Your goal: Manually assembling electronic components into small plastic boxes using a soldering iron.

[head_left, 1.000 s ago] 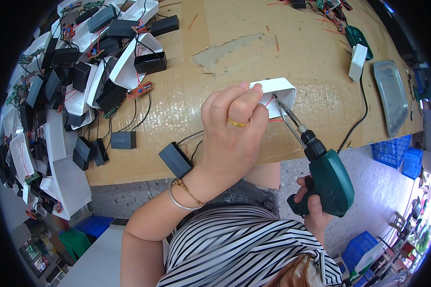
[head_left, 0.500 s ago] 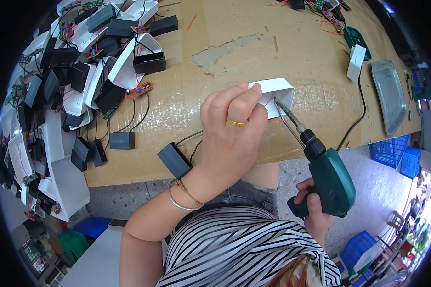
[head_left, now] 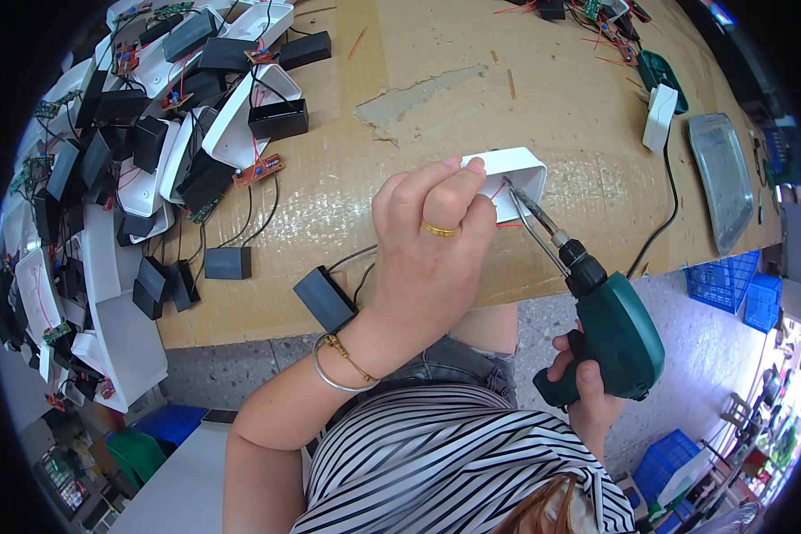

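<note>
I see the right grip (head_left: 590,383) wrapped around the handle of one green soldering tool (head_left: 627,334), its tip pointing forward and left. Ahead, the left grip (head_left: 438,245) holds one white housing (head_left: 518,160) over the cardboard-covered desk (head_left: 596,116). The housing lies forward-left of the right grip, directly at the left fingertips, the nearer hand; its visible part runs left to right, tip inside; I cannot tell contact. Leftward, two dark boxes (head_left: 325,298) sit apart from a pile (head_left: 120,105) too tangled to count. Farther right: one metal tray (head_left: 723,182), one white corded block (head_left: 659,120), one green shell (head_left: 657,71).
</note>
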A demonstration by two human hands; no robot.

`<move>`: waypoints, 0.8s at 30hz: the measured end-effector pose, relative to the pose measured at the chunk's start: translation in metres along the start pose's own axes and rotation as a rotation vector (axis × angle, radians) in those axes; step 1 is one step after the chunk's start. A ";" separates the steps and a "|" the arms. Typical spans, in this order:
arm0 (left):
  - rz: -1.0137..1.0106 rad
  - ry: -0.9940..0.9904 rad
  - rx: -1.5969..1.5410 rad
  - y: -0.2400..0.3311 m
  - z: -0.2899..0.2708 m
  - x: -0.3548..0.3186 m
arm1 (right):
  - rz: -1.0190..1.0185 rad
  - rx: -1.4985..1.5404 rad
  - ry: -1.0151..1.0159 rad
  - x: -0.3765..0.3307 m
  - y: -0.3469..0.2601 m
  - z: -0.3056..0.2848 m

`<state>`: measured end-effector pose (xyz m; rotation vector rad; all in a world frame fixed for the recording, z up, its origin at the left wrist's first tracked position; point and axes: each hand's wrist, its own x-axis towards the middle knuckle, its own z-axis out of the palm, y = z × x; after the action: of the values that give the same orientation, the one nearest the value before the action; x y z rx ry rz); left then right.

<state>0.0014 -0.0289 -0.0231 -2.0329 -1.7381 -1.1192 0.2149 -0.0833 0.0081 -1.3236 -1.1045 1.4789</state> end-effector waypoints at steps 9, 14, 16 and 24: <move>-0.003 -0.001 -0.005 0.000 -0.001 0.001 | -0.086 -0.011 0.064 -0.005 0.004 -0.002; -0.003 0.001 0.000 0.000 -0.001 0.000 | -0.049 -0.036 0.053 -0.003 0.004 0.000; -0.004 0.001 -0.002 0.000 -0.001 0.000 | -0.040 -0.033 0.045 -0.001 0.004 0.002; -0.003 0.001 0.006 0.001 -0.001 0.001 | -0.015 0.005 -0.029 0.001 0.002 -0.004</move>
<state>0.0017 -0.0289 -0.0220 -2.0271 -1.7423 -1.1141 0.2185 -0.0828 0.0056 -1.2917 -1.1266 1.4929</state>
